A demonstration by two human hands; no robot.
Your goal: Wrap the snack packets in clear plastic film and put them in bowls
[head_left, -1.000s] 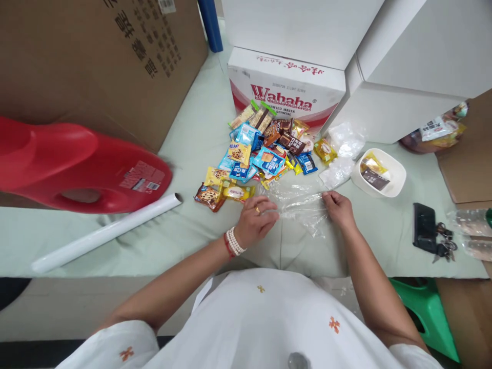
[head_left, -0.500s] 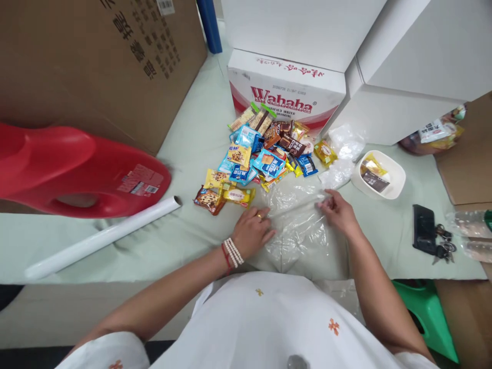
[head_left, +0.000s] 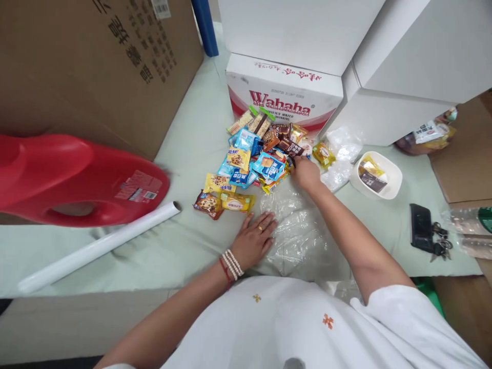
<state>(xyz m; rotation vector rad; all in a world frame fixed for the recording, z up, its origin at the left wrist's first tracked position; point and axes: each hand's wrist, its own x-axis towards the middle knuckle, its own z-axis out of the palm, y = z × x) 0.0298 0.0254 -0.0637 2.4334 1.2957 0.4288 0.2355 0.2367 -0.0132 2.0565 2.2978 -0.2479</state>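
Observation:
My left hand (head_left: pixel 255 238) lies flat with its fingers stretched out, touching the left edge of a clear plastic bag (head_left: pixel 300 230) that is spread on the table. Beyond the bag is a loose pile of wrapped snacks (head_left: pixel 271 164). At the pile's right front edge my right hand (head_left: pixel 306 175) reaches down among the packets. Its fingertips are hidden, so any hold on a packet does not show. A yellow-wrapped snack (head_left: pixel 236 202) and a brown cookie packet (head_left: pixel 208 204) lie nearest my left hand.
A white bowl (head_left: pixel 395 177) with a few packets stands right of crumpled clear plastic (head_left: pixel 342 146). Behind the pile is a Wahaha carton (head_left: pixel 284 87). A red jug (head_left: pixel 77 179) and white tube (head_left: pixel 100 246) lie left; a black case (head_left: pixel 421 228) and keys (head_left: pixel 442 241) lie right.
My right hand has left the plastic bag and moved forward and left to the snack pile, covering a blue packet there. My left hand stays by the bag, its fingers flatter.

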